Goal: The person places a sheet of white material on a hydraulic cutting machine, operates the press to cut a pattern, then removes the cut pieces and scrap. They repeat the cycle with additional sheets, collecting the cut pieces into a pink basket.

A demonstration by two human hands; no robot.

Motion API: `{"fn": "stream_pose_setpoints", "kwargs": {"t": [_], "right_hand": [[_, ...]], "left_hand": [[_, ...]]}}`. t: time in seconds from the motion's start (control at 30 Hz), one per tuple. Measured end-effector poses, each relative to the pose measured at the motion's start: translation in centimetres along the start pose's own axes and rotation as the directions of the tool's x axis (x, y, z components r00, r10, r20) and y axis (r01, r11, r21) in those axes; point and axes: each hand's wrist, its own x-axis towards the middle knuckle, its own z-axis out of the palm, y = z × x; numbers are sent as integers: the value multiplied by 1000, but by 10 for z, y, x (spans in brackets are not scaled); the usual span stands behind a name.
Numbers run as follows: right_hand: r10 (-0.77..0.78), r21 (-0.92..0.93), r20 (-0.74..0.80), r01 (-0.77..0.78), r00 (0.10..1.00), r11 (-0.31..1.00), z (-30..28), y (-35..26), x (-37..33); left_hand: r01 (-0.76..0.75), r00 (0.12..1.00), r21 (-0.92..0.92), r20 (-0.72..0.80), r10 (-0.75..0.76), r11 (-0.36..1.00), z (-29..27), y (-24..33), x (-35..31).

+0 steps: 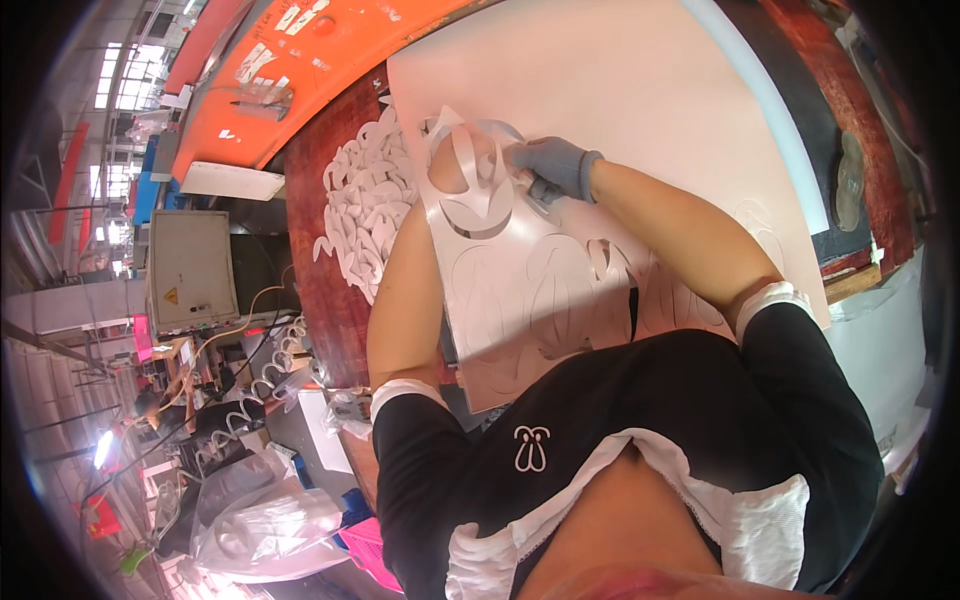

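A pale sheet (520, 275) scored with curved outlines lies in front of me, its far left part raised and pierced by cut-out openings. My right hand (560, 168), in a grey glove, is closed at the sheet's far edge beside these openings, fingers bent against the material. My left forearm passes beneath the raised part. Bare skin of my left hand or wrist (452, 165) shows through an opening; the fingers there are hidden. Left of the sheet, a heap of curved cut pieces (370, 195) lies on the dark red table (315, 185).
Larger plain pale sheeting (650, 90) spreads beyond my hands. An orange machine part (300, 65) borders the far left. At the right edge lies a dark grey oblong object (849, 180). A grey metal box (193, 270), coiled hose (268, 378) and clear plastic bags (270, 530) are on the left.
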Motion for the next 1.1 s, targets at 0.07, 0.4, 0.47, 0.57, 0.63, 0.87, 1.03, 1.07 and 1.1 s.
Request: {"fn": "stream_pose_setpoints", "kwargs": {"t": [0.07,0.4,0.47,0.57,0.63,0.87,1.03,1.07,1.1], "right_hand": [[14,-94,56,-8,998,996,-4,-2,0],[146,-82,158,-135,977,987,-15,-15,-4],[31,116,198,-55,980,992,-18,-14,-5],[-86,168,243,45,966,985,-15,-6,-3],[-133,210,176,95,975,973,-8,0,-2],[-178,336,61,148,982,930,1,3,-16],[-148,382,-7,139,989,913,-4,0,-27],[-125,388,7,113,992,915,-4,1,-27],[-148,367,27,128,989,921,-4,1,-26]], "left_hand": [[17,998,12,58,-17,1000,-6,-1,3],[50,958,235,265,-113,971,-30,-38,13],[1,988,225,148,-36,974,-26,-44,6],[-82,983,216,-142,114,973,-3,-52,-19],[-98,955,202,-258,149,975,11,-56,-31],[-144,945,120,-277,172,982,32,-57,-22],[-198,962,129,-165,217,972,2,-69,-27],[-224,963,137,-121,241,965,-9,-73,-27],[-262,957,152,-85,277,953,-19,-77,-30]]}}
